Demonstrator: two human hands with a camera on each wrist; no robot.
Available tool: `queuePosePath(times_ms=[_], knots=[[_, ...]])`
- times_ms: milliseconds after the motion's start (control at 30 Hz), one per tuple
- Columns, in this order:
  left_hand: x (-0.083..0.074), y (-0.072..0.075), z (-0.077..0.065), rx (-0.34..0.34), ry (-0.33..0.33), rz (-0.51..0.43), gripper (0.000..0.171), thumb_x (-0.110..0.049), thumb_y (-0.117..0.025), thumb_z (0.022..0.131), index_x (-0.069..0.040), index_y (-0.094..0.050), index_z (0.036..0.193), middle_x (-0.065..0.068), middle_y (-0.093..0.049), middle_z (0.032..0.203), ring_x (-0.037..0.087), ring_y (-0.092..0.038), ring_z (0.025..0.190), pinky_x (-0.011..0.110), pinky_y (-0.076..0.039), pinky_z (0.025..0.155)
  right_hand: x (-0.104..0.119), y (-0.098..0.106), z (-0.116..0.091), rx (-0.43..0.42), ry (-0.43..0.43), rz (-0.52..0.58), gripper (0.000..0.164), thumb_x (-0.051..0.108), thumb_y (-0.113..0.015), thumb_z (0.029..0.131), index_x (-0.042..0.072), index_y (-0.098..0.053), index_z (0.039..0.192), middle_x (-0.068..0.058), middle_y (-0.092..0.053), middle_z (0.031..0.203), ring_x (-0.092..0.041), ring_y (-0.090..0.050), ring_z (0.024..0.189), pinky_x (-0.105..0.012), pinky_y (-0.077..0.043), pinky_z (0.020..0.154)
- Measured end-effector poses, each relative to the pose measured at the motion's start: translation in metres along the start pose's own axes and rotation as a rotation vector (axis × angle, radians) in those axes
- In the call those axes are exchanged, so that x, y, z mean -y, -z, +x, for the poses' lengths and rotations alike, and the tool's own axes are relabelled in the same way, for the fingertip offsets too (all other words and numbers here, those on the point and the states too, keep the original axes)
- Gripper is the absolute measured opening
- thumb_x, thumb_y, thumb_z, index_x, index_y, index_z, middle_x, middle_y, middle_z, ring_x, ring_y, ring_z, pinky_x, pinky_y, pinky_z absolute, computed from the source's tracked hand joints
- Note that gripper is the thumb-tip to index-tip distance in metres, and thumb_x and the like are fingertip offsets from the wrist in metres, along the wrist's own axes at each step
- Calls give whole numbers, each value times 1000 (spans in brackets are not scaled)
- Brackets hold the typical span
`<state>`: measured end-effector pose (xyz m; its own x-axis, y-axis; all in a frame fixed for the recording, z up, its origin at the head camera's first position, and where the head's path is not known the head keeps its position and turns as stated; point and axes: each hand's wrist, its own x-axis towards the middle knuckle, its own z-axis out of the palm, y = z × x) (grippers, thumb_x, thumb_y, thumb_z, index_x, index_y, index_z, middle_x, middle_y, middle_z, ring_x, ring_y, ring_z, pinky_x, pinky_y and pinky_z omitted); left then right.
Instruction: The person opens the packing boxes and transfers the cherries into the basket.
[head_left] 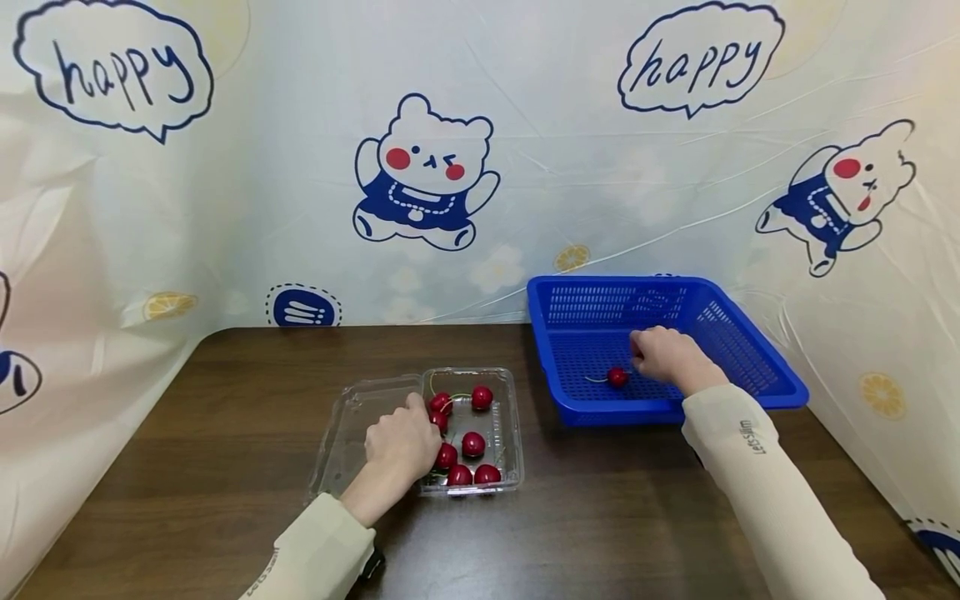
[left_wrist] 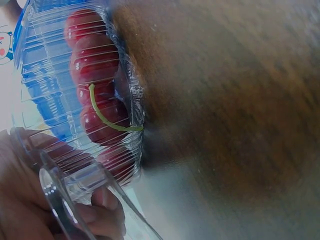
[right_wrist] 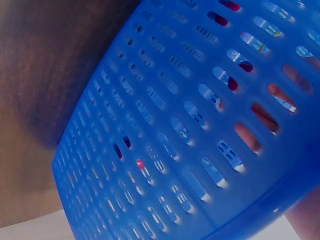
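Above cherries (head_left: 472, 444), "happy" lettering (head_left: 699, 65), sleeve (head_left: 772, 492) perhaps "Letsslim"

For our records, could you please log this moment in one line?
left hand: grips clear rectangular plastic box, round red cherries inside; right hand: in blue rectangular plastic basket, hold unclear; basket: stemmed cherry visible
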<state>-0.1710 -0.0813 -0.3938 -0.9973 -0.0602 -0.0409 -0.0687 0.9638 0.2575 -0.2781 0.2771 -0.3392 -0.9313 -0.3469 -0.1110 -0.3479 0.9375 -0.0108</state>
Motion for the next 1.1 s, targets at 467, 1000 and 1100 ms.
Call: queuePosePath(times_ms=[467,1000,1100], knots=[[0,0,0,-8,-2,-2,31,-26,-56,90,3,-52,98,22,-66,74,37,-64,61,47,-51,48,-1,-6,1,35,-22,8,21,13,-65,88,-1,-65,103,-18,-70,89,-27,-60,71,-57,-56,77],[1,-1,-1,-18,-4,-10,29,-25,-56,90,3,-52,97,22,-66,73,38,-64,60,47,-51,48,0,-8,2,62,-27,11,30,17,-66,89,-1,-65,113,-19,-71,96,-29,-63,75,-59,-55,82],[1,0,-1,-20,-4,-9,29,-25,-56,90,3,-52,97,22,-67,74,39,-64,62,48,-51,49,-1,-7,2,62,-33,14,29,16,-64,89,-1,-65,113,-20,-71,98,-30,-63,78,-59,-54,82]])
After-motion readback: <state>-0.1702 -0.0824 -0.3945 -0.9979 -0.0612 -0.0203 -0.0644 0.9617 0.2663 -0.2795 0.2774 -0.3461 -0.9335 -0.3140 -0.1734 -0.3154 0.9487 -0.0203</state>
